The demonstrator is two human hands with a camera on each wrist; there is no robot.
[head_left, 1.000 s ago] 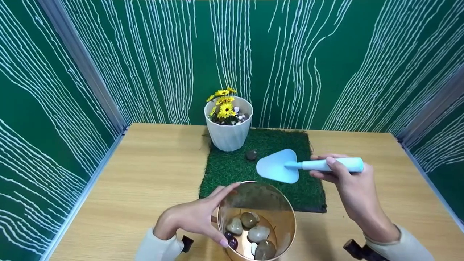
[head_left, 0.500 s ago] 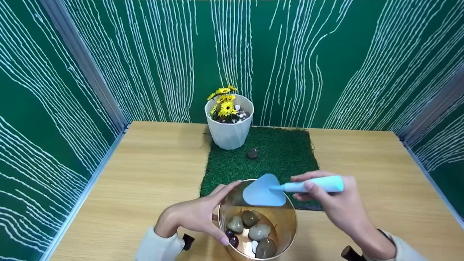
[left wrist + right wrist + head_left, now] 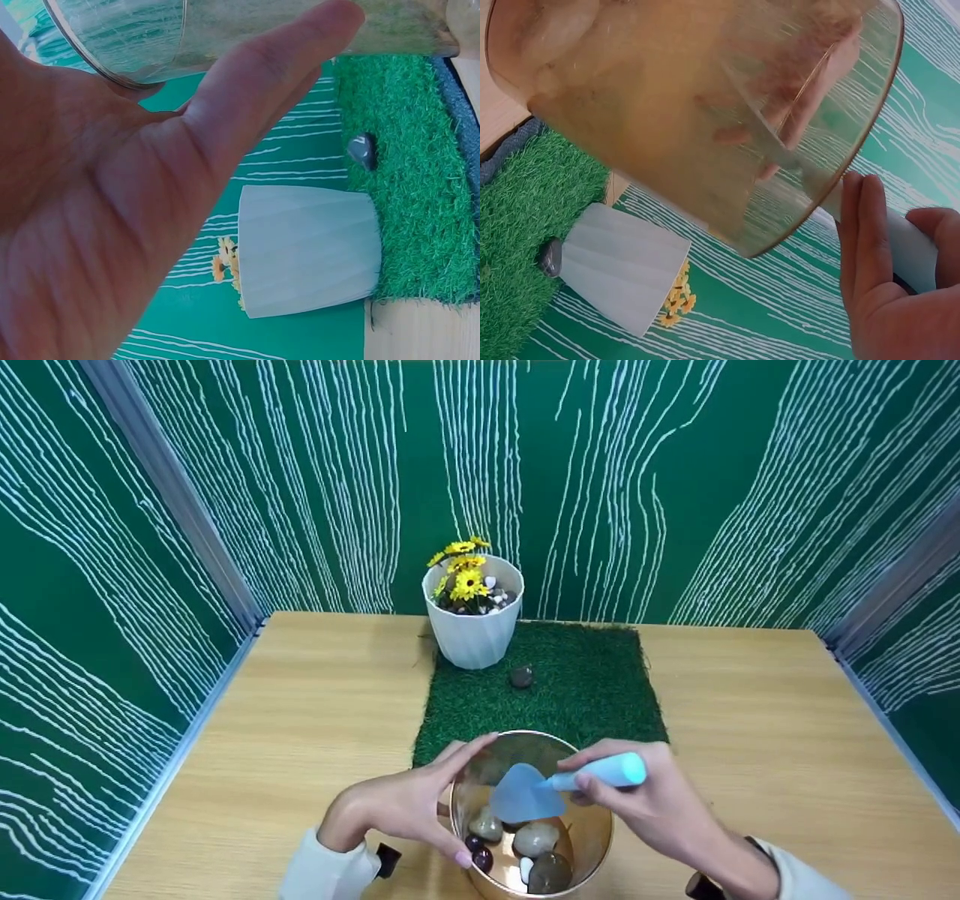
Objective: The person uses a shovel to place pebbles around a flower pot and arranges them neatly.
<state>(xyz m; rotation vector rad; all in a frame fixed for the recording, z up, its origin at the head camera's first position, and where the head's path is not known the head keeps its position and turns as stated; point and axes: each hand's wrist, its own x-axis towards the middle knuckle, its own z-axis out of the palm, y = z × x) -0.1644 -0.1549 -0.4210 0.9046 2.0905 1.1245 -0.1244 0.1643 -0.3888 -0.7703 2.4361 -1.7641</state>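
Note:
A see-through, amber-tinted container (image 3: 592, 836) with a thin rim stands at the table's front. Several smooth stones (image 3: 536, 838) lie on its bottom, some grey-brown, some dark, one small white. My left hand (image 3: 405, 810) grips its left side, thumb near the rim and fingers spread along the wall. My right hand (image 3: 652, 802) holds a light-blue toy trowel (image 3: 527, 796) by the handle. The trowel's blade reaches inside the container, above the stones, and hides part of them. In the right wrist view the blade shows through the clear wall (image 3: 652, 112).
Behind the container lies a green artificial-grass mat (image 3: 585, 682) on the wooden table (image 3: 315, 720). At its back left corner stands a white pot (image 3: 472, 641) with yellow flowers (image 3: 469, 583) and pebbles. A dark stone (image 3: 522, 676) rests on the mat. Green patterned walls (image 3: 600, 495) enclose the table.
My right hand has brought the trowel left and down from above the mat, over the rim and into the container. My left hand and the container have stayed in place.

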